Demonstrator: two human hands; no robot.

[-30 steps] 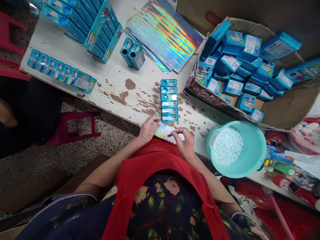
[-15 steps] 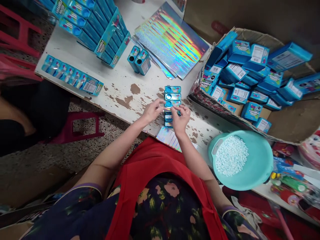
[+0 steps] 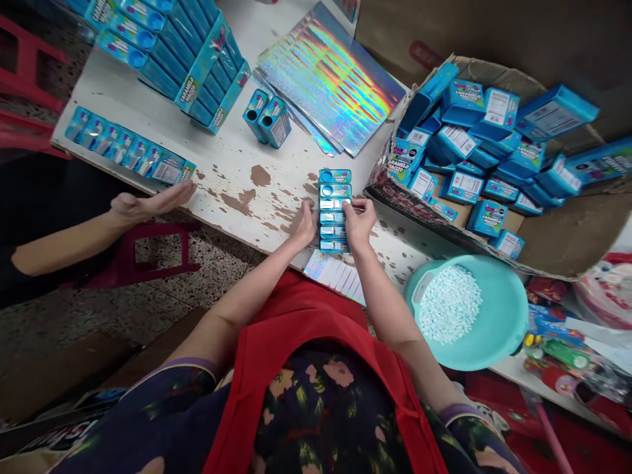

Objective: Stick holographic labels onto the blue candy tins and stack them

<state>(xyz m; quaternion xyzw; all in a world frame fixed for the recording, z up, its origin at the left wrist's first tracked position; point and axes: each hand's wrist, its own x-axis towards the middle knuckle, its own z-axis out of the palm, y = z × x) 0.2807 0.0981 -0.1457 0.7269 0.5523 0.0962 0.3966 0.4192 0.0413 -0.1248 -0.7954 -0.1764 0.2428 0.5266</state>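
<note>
A short row of small blue boxes (image 3: 335, 217) stands on the worn white table in front of me. My left hand (image 3: 303, 224) is at the row's left side, its fingers closed against the boxes. On the right side my right hand (image 3: 360, 220) has its thumb and bent fingers pressed to a box near the row's middle. The two boxes at the far end show round recesses in their tops, while the nearer ones look covered with shiny pieces. A holographic sheet with strips (image 3: 336, 273) lies at the table's near edge, just below the row.
Large holographic sheets (image 3: 336, 79) and two upright boxes (image 3: 267, 118) lie beyond. A carton (image 3: 553, 243) of blue boxes and a teal bowl (image 3: 503, 316) of white pieces are right. Stacked boxes (image 3: 168, 59) and another person's hand (image 3: 158, 201) are left.
My hands have moved to the sides of the row, and a shiny piece now covers the third box from the far end. Another person's hand has come up by the table's left edge.
</note>
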